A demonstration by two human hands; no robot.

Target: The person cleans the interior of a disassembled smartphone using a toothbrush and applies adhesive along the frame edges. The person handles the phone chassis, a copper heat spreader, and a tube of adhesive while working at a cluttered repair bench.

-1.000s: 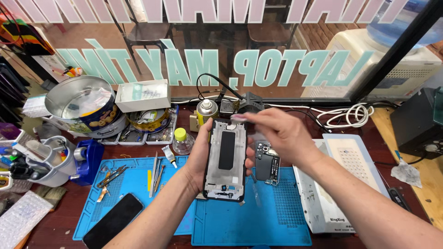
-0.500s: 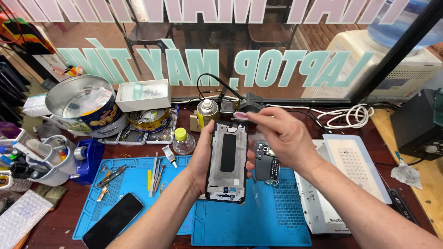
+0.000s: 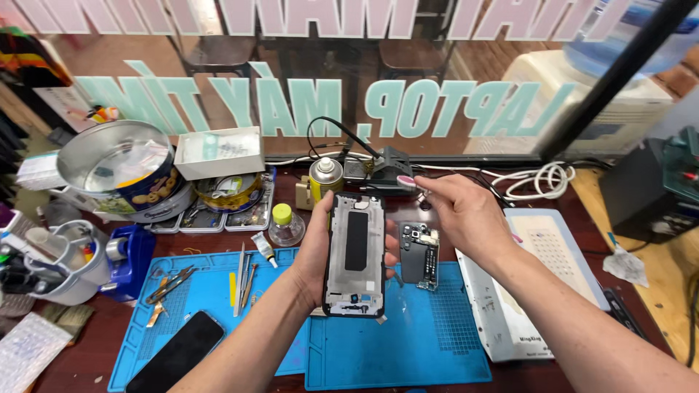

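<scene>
My left hand [image 3: 320, 251] holds an opened phone frame [image 3: 355, 255] upright above the blue work mats [image 3: 408, 342]; its bare metal inside faces me. Just right of the frame's top corner, my right hand [image 3: 466, 215] pinches a small pink tool [image 3: 408, 182] between thumb and fingers. On the mat beside the frame lies a dark phone part with circuit pieces [image 3: 418, 255].
A black phone screen [image 3: 178, 353] lies at the mat's near left. Tweezers and small tools [image 3: 244, 273] rest on the left mat. A small bottle with a yellow-green cap [image 3: 284, 225], a spray can [image 3: 325, 178], a round tin [image 3: 120, 171] and a white pad [image 3: 539, 269] stand around.
The frame sits slightly lower and closer to me. My right hand has lifted a little away from the frame's top, still pinching the pink tool.
</scene>
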